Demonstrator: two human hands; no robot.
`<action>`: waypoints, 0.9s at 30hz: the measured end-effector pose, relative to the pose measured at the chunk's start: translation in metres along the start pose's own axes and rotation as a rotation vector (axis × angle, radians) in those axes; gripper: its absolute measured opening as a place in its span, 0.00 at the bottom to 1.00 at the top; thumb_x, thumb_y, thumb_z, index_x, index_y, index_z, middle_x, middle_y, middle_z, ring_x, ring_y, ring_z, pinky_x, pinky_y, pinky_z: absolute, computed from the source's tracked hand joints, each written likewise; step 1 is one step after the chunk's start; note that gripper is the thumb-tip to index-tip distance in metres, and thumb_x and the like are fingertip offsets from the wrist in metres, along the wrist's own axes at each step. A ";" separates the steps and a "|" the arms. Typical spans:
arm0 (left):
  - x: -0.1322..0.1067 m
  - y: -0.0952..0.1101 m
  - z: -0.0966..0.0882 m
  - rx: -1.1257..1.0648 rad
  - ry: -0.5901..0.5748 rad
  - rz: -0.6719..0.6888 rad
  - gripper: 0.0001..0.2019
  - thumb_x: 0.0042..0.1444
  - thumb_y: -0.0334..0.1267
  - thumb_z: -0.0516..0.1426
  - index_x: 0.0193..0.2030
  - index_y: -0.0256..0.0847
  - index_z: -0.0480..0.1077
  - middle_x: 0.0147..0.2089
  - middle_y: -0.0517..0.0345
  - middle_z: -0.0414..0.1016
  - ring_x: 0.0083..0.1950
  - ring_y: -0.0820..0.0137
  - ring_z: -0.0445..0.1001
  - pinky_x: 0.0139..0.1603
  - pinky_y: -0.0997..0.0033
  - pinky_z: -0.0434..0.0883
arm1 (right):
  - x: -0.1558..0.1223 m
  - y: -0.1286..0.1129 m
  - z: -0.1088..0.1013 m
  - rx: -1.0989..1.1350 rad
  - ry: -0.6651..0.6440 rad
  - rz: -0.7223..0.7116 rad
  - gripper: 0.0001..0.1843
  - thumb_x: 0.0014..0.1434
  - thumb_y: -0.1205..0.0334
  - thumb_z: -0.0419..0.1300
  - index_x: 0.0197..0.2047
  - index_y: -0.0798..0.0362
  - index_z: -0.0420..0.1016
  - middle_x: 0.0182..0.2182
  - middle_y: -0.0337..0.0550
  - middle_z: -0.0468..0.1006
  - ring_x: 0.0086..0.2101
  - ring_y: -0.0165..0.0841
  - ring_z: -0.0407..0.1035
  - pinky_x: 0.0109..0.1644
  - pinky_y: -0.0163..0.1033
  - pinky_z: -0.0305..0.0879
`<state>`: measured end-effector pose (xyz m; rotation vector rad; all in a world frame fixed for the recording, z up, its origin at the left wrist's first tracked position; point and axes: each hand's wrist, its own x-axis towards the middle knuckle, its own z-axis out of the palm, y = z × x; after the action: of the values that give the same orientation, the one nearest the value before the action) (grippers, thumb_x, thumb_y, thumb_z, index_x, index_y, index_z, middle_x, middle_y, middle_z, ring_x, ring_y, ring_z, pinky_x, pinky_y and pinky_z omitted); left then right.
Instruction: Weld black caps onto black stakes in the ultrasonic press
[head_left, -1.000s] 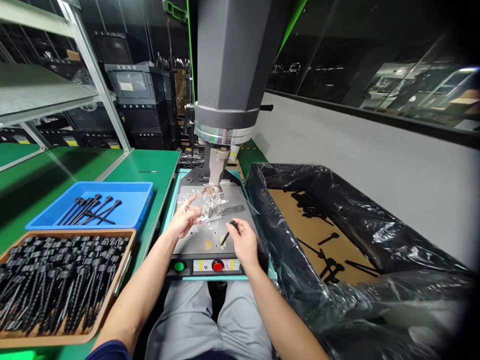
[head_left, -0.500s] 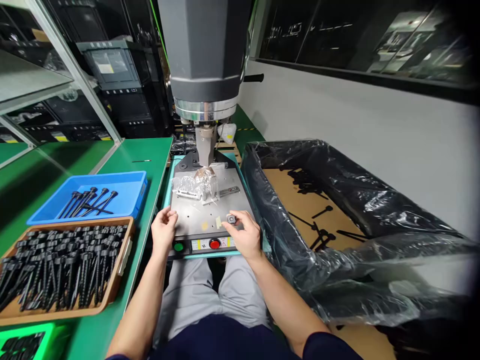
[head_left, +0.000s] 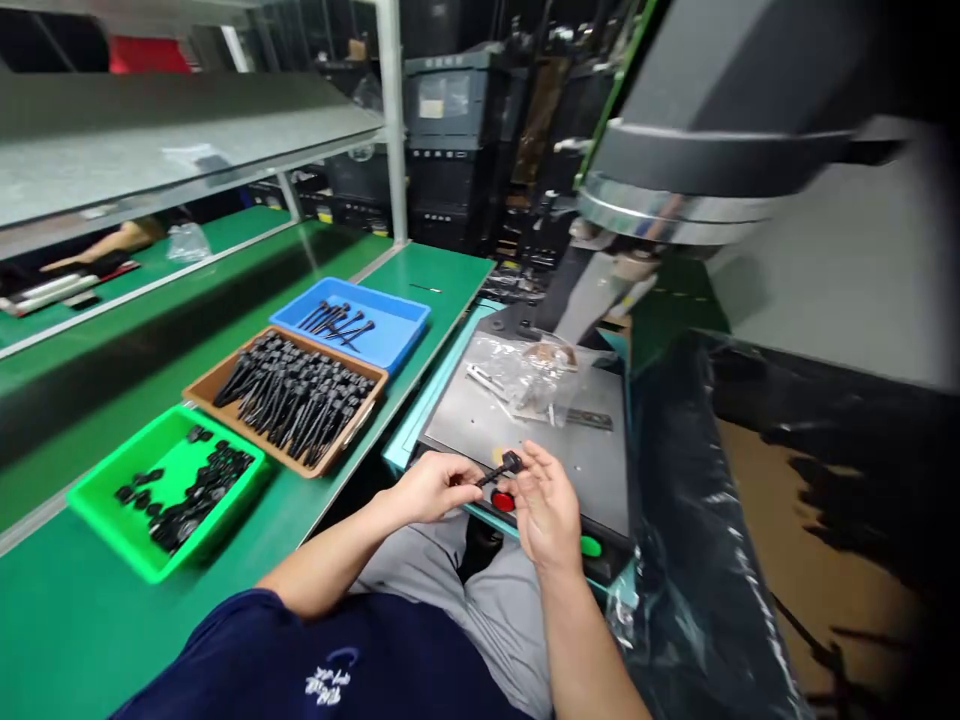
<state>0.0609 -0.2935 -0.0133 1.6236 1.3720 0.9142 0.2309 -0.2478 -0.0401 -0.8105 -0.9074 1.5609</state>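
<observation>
A black rod with a knob-like head (head_left: 512,462) is held in front of me, above the front edge of the machine's base. My left hand (head_left: 442,487) pinches the rod's thin end between thumb and fingers. At the head end is my right hand (head_left: 547,505), palm turned toward me, its curled fingers against the head. Just below the rod a red button (head_left: 502,500) shows on the machine's front panel. Behind the hands lies the metal plate (head_left: 600,470), carrying a fixture wrapped in clear plastic (head_left: 525,375) beneath the machine's tilted-looking press head (head_left: 585,300).
To my left on the green table stand a blue tray (head_left: 409,340) with a few rods, a brown tray (head_left: 199,393) packed with similar rods, and a green tray (head_left: 97,500) of small black pieces. A bin lined with black plastic (head_left: 697,560) is at the right.
My view has swung left, bringing the whole green tray into sight. My hands have come together; the left now grips the rod whose head the right hand was holding.
</observation>
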 end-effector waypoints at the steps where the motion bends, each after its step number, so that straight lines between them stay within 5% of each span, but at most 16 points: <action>1: -0.008 -0.002 -0.010 0.033 0.041 -0.022 0.08 0.55 0.41 0.59 0.34 0.38 0.76 0.28 0.59 0.74 0.29 0.73 0.68 0.31 0.75 0.62 | 0.001 0.002 -0.002 -0.012 -0.006 0.001 0.29 0.46 0.51 0.73 0.49 0.51 0.71 0.42 0.48 0.77 0.37 0.35 0.73 0.32 0.35 0.71; 10: -0.085 -0.006 -0.133 0.405 0.568 -0.260 0.09 0.51 0.41 0.60 0.38 0.45 0.80 0.37 0.56 0.81 0.38 0.62 0.77 0.44 0.67 0.70 | 0.001 0.019 -0.016 -0.039 -0.092 0.097 0.23 0.48 0.49 0.72 0.42 0.53 0.74 0.33 0.45 0.78 0.31 0.32 0.73 0.30 0.34 0.69; 18: -0.110 -0.061 -0.266 0.897 0.676 -0.800 0.12 0.54 0.37 0.58 0.44 0.39 0.78 0.46 0.47 0.80 0.49 0.57 0.76 0.51 0.62 0.69 | -0.007 0.014 -0.027 -0.061 -0.097 0.110 0.22 0.48 0.49 0.72 0.42 0.51 0.76 0.32 0.44 0.79 0.30 0.33 0.73 0.31 0.35 0.70; 21: -0.110 -0.084 -0.286 0.903 0.673 -0.853 0.11 0.53 0.35 0.59 0.42 0.37 0.79 0.44 0.44 0.80 0.48 0.56 0.76 0.49 0.61 0.70 | -0.009 0.012 -0.035 -0.111 -0.064 0.100 0.21 0.47 0.49 0.72 0.41 0.52 0.77 0.32 0.46 0.79 0.30 0.34 0.74 0.31 0.36 0.71; 27: -0.107 -0.110 -0.291 0.903 0.616 -0.879 0.12 0.49 0.36 0.62 0.41 0.38 0.79 0.45 0.43 0.80 0.46 0.58 0.77 0.46 0.65 0.70 | -0.019 0.004 -0.062 -0.255 -0.023 0.115 0.23 0.45 0.47 0.73 0.40 0.52 0.78 0.31 0.50 0.80 0.30 0.39 0.75 0.30 0.40 0.74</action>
<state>-0.2621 -0.3539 0.0042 1.0336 2.8890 0.2171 0.2865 -0.2593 -0.0723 -1.0420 -1.1085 1.5756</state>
